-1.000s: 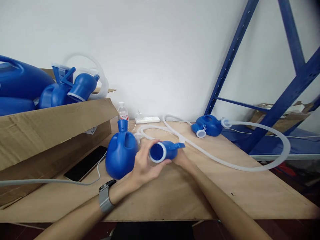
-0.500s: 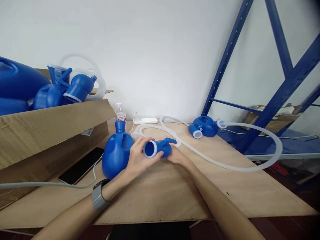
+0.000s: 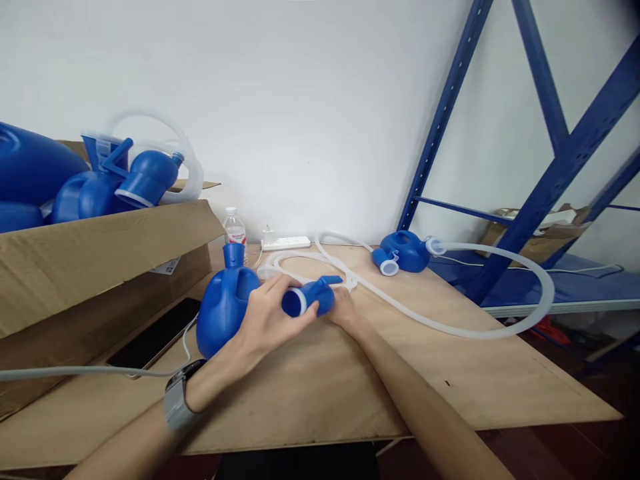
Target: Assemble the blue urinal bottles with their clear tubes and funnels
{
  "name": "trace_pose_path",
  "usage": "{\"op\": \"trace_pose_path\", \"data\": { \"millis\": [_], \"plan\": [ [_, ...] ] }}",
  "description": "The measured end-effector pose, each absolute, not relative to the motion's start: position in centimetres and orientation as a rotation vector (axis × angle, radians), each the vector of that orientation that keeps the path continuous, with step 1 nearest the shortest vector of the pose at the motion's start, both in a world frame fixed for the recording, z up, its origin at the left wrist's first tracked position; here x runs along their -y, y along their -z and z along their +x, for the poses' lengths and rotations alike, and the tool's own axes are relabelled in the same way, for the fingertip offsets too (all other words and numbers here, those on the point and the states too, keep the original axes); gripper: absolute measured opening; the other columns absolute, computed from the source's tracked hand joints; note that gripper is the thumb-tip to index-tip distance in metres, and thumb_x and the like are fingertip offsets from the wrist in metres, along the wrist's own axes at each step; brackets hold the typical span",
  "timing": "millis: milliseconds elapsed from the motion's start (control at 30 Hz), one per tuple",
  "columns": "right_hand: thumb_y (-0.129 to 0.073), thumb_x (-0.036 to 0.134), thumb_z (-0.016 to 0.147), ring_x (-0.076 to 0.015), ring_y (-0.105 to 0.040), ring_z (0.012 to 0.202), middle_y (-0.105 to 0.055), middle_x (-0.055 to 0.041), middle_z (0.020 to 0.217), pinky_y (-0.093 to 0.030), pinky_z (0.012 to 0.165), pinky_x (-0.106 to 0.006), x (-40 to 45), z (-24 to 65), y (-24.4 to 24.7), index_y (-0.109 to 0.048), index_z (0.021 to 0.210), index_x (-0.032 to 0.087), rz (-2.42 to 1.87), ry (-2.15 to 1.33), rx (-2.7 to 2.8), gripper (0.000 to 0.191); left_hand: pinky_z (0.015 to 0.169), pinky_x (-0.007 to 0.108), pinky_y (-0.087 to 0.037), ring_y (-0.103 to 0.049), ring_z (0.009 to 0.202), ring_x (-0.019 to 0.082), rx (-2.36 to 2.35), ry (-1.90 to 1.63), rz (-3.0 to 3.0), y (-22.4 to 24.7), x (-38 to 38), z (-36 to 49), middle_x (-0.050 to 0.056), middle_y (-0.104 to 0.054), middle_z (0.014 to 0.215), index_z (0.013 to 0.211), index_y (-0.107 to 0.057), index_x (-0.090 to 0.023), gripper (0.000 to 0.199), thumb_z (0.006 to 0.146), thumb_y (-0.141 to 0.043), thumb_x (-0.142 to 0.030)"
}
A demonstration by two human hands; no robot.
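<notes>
My left hand [image 3: 273, 312] is closed round a blue plastic urinal head [image 3: 320, 299] with a white rim and a short blue lever on top. Its round open mouth is turned left and toward me. At the far end of this piece, my right hand [image 3: 344, 310] is closed in, its fingers mostly hidden behind the piece and whatever they grip not visible. Close beside my left hand, a blue urinal bottle [image 3: 220, 320] stands upright on the wooden table [image 3: 310, 400]. A translucent hose [image 3: 395, 303] lies in loops behind my hands.
On the left is a cardboard box [image 3: 115, 257] full of blue bottles and heads, with a phone [image 3: 157, 333] beside it. A water bottle [image 3: 235, 228] and power strip [image 3: 286, 243] stand by the wall. Another blue bottle [image 3: 407, 252] with hose sits back right, near a blue metal rack [image 3: 530, 207].
The whole view has shifted a little, so most things appear farther left. Both hands still hold their places at the urinal head, whose mouth has turned slightly away from me.
</notes>
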State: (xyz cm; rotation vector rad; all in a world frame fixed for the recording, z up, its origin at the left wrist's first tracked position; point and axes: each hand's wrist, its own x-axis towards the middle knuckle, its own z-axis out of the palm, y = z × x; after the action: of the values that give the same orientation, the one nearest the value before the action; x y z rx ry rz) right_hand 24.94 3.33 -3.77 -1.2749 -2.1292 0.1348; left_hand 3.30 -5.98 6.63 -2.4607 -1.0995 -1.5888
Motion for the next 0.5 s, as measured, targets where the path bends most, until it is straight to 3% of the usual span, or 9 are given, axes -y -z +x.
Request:
{"op": "trace_pose_path", "data": {
  "millis": [267, 400, 500],
  "plan": [
    [-0.052, 0.017, 0.084, -0.0301, -0.070, 0.089, -0.077, -0.0175, 0.097, -0.046, 0.073, -0.033, -6.5, 22.9, 1.7, -0.073, 0.106, 0.014, -1.456, 0.142, 2.022, 0.030, 0.065, 0.031, -0.047, -0.065, 0.067, 0.019, 1.690, 1.606, -2.290, -7.4, 4.2, 3.0, 0.000, -0.069, 0.073, 0.078, -0.064, -0.020, 0.029, 0.076, -0.077, -0.046],
    [-0.056, 0.017, 0.082, -0.0283, -0.071, 0.082, -0.078, -0.0150, 0.090, -0.045, 0.068, -0.031, -7.4, 23.1, 1.3, -0.075, 0.088, 0.015, -1.437, 0.089, 2.145, 0.020, 0.073, 0.031, -0.051, -0.068, 0.080, 0.021, 1.424, 1.449, -2.477, -7.2, 3.3, 1.7, 0.003, -0.071, 0.088, 0.092, -0.067, -0.019, 0.028, 0.081, -0.076, -0.043],
    [-0.063, 0.018, 0.078, -0.0248, -0.070, 0.075, -0.078, -0.0112, 0.083, -0.046, 0.064, -0.028, -7.4, 23.8, 1.4, -0.073, 0.075, 0.017, -1.344, 0.001, 2.318, 0.011, 0.077, 0.031, -0.053, -0.067, 0.088, 0.021, 0.972, 0.999, -2.752, -7.3, 3.2, 0.6, 0.007, -0.069, 0.103, 0.111, -0.067, -0.019, 0.024, 0.091, -0.065, -0.032]
  ]
}}
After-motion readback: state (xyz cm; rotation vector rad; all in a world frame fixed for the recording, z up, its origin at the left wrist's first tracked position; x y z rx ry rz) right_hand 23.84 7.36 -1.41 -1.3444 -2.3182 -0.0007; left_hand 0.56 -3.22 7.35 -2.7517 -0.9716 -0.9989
